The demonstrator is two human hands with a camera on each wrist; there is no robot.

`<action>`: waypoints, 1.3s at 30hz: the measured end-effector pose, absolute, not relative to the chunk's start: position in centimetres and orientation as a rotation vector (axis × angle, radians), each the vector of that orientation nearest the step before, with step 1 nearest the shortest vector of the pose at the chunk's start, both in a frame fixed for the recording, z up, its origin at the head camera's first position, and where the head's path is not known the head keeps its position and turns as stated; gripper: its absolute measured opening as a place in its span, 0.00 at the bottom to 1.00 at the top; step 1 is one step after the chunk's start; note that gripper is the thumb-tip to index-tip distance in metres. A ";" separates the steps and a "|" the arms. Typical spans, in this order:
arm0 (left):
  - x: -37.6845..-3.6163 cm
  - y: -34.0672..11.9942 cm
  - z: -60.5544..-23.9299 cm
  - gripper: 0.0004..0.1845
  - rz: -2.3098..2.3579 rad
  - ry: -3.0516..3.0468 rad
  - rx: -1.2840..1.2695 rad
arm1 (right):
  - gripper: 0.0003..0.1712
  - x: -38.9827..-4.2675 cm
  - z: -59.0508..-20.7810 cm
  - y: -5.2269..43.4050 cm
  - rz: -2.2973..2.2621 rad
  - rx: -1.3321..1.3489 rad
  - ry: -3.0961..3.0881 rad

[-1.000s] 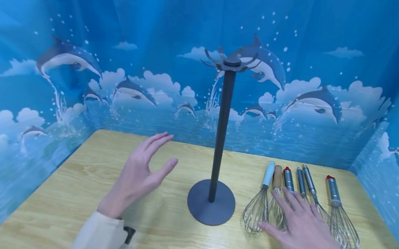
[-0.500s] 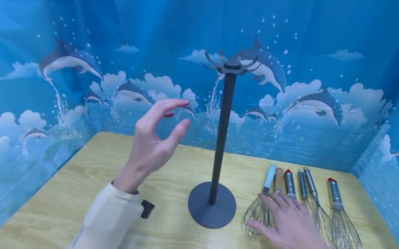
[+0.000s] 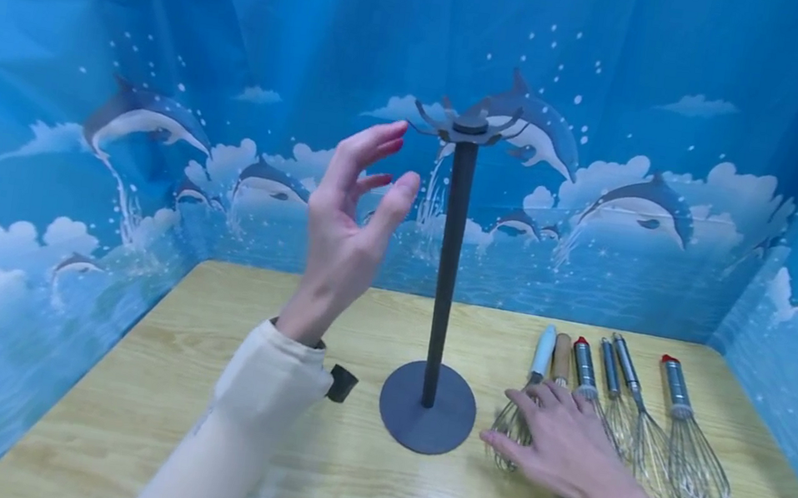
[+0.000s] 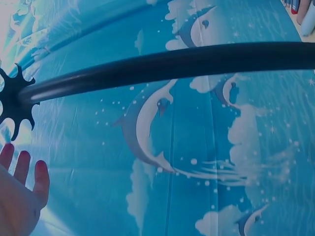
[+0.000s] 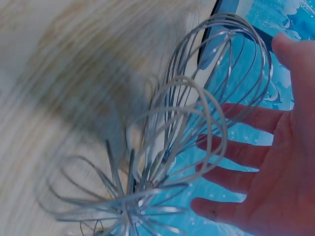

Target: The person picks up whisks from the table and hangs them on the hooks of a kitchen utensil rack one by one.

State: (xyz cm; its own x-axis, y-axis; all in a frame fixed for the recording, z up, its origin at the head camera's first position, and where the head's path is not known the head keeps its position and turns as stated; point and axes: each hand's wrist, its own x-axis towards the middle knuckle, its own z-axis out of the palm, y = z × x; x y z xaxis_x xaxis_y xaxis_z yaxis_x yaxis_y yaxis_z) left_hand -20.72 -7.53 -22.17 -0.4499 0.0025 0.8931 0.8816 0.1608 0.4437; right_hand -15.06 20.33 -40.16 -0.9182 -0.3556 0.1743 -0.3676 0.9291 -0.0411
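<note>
My left hand (image 3: 350, 230) is raised beside the black stand (image 3: 447, 281), left of its hooked top, fingers loosely bent, holding nothing. In the left wrist view its fingertips lie just below the hooks of the stand (image 4: 172, 66). My right hand (image 3: 567, 446) hovers low over the row of whisks, fingers spread. It is nearest the light-blue-handled whisk (image 3: 543, 352) and the wooden-handled whisk (image 3: 562, 358), whose wires it partly hides. In the right wrist view, wire loops (image 5: 216, 64) stand between the thumb and the extended fingers; no grip shows, and contact is unclear.
Several silver-handled whisks lie right of the hand, among them a red-tipped whisk (image 3: 680, 412) at the far right. The stand's round base (image 3: 399, 405) rests on the wooden table (image 3: 144, 401). A blue dolphin-print curtain (image 3: 303, 60) surrounds the table on three sides.
My left hand has risen and moved right toward the stand's top, its fingers bending more. My right hand has shifted left across the whisks toward the light-blue-handled one.
</note>
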 end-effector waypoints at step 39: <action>-24.1 -2.6 -19.8 0.16 -1.889 -1.407 -1.032 | 0.32 -16.0 -40.8 17.3 0.598 0.542 -2.887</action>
State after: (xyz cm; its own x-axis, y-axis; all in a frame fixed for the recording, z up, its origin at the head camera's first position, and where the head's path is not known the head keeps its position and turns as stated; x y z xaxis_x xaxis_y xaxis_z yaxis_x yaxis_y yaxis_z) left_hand -24.08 -2.63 -19.76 -0.5453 0.0079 0.8382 0.8010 -0.2899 0.5238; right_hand -15.97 17.27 -40.85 -0.9247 -0.3179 0.2096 -0.3750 0.8557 -0.3565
